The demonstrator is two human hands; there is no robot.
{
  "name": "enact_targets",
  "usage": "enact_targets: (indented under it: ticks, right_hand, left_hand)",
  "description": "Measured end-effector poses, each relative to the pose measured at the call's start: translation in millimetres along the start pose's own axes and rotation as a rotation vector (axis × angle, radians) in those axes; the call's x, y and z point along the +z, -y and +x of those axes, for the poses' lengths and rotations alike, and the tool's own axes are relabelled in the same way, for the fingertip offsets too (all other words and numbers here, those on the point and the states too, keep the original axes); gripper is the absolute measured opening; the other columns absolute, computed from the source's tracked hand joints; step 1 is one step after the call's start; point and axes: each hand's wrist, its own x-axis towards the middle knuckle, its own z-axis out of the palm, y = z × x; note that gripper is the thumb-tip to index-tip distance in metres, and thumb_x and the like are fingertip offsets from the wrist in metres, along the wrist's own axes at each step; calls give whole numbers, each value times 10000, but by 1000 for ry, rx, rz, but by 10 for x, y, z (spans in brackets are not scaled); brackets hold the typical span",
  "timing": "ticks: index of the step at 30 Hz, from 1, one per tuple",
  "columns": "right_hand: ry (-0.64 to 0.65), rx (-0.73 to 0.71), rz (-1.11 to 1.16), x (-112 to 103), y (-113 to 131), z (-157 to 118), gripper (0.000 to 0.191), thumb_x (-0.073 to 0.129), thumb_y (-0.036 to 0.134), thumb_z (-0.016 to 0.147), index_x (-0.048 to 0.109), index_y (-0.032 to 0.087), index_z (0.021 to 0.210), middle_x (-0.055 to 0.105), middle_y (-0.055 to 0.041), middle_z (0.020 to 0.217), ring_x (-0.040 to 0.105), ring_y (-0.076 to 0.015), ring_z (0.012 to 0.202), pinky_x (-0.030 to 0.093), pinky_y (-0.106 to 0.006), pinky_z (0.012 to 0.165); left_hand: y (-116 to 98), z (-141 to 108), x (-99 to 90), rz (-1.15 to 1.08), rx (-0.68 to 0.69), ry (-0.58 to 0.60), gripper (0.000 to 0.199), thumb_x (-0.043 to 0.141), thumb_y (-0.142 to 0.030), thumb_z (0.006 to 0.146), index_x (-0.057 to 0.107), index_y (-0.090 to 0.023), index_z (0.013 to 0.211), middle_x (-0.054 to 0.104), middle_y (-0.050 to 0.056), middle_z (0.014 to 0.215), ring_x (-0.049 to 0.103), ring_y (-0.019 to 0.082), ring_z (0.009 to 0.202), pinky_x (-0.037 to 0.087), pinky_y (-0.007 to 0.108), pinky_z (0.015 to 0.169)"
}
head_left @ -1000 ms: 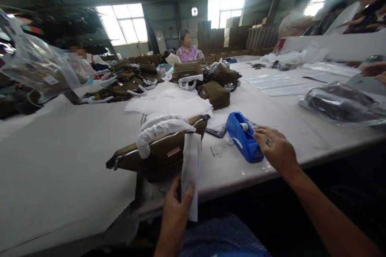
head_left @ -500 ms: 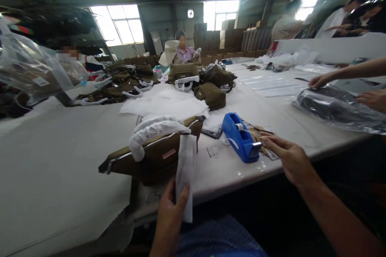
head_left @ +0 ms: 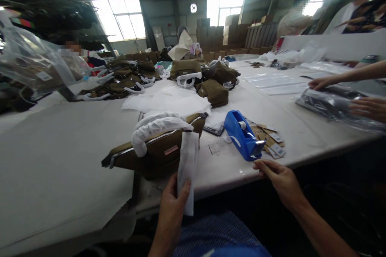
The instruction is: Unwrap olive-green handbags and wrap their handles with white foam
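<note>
1 olive bag [head_left: 157, 154] sits near, left of centre, with 2 white-wrapped handles [head_left: 159, 127]. The left hand [head_left: 173, 198] pinches 1 white strip [head_left: 188, 156] before its right end. The right hand's [head_left: 281, 178] fingertips are narrow, by 1 blue dispenser's [head_left: 241, 138] near end; whether they hold anything, I cannot tell. The dispenser partly hides uncountable tags [head_left: 276, 138]. Far, at least 3 other bags [head_left: 213, 92]; right, 2 co-worker's hands [head_left: 369, 107] touch 1 plastic-wrapped bundle [head_left: 327, 106].

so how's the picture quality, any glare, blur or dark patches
Head view: windows blown out to white, hazy glare at upper right; head view, lower right: near-black under the table; head view, middle: tape dispenser and white strip readable, if soft; head view: print on the cards too unclear to read
</note>
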Motion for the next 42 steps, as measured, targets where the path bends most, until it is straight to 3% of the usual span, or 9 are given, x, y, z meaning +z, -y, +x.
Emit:
enact_targets:
  ticks: [4, 8, 13, 21, 27, 32, 36, 38, 42]
  right_hand:
    - [496, -141, -112, 402, 347, -484, 362, 749, 540, 816, 776, 179, 798, 712, -32, 699, 611, -135, 626, 511, -227, 636]
    - [762, -184, -12, 1017, 613, -697, 342, 694, 500, 861, 753, 170, 792, 733, -38, 713, 610, -126, 565, 484, -220, 560]
    - [760, -317, -210, 1489, 650, -581, 303, 645, 381, 868, 719, 166, 669, 710, -28, 627, 613, -132, 547, 438, -227, 545]
    - [626, -488, -636, 1494, 650, -450, 323, 680, 485, 846, 774, 195, 741, 701, -52, 635, 609, -179, 598, 367, -283, 565]
    - [968, 40, -218, 1536, 289, -264, 665, 607, 831, 736, 620, 172, 648, 613, -33, 484, 532, -142, 410, 404, -252, 441]
    - [860, 26, -73, 1460, 192, -297, 640, 647, 805, 720, 602, 167, 706, 675, -28, 591, 568, -123, 455, 471, -241, 476]
    - [697, -42, 56, 1323, 372, -465, 575, 637, 672, 855, 708, 153, 1092, 777, -90, 940, 730, -194, 781, 590, -313, 766]
    - [706, -62, 145, 1339, 474, -582, 632, 663, 607, 876, 617, 181, 1341, 779, -74, 1012, 737, -233, 920, 584, -364, 876]
    - [767, -88, 262, 1549, 615, -735, 607, 683, 524, 894, 576, 196, 1393, 775, -31, 962, 724, -225, 863, 588, -338, 796]
  left_hand:
    - [27, -20, 14, 51, 48, 9, 526, 760, -479, 810, 666, -154, 1213, 730, 123, 1188, 661, 294, 1122, 496, 361, 973]
    - [16, -43, 23, 103, 101, 24, 500, 768, -458, 803, 670, -153, 1186, 740, 124, 1147, 680, 291, 1073, 518, 350, 923]
    - [-38, -64, -2, 163, 155, 39, 410, 746, -446, 827, 696, -151, 1107, 761, 104, 1041, 702, 275, 992, 528, 329, 872]
    - [-12, -122, -62, 68, 98, 79, 479, 764, -440, 823, 673, -152, 1195, 733, 132, 1181, 671, 292, 1098, 507, 343, 931]
    - [-148, -163, 29, -152, 9, 59, 476, 821, -460, 772, 707, -150, 1115, 740, 92, 970, 677, 218, 885, 517, 252, 716]
    - [-176, -132, -6, -228, -47, 71, 514, 827, -446, 777, 683, -146, 1170, 724, 92, 958, 661, 177, 812, 481, 207, 613]
    - [-158, -126, -6, -222, -24, 23, 695, 838, -410, 775, 551, -212, 1377, 665, 140, 1295, 682, 249, 1054, 558, 277, 780]
    - [-149, -123, 53, -229, -23, 26, 790, 850, -400, 764, 483, -226, 1442, 652, 157, 1337, 671, 287, 1141, 562, 341, 890]
    - [-116, -68, 181, -219, 2, 21, 828, 848, -421, 764, 456, -219, 1465, 637, 172, 1379, 630, 318, 1245, 521, 397, 1026]
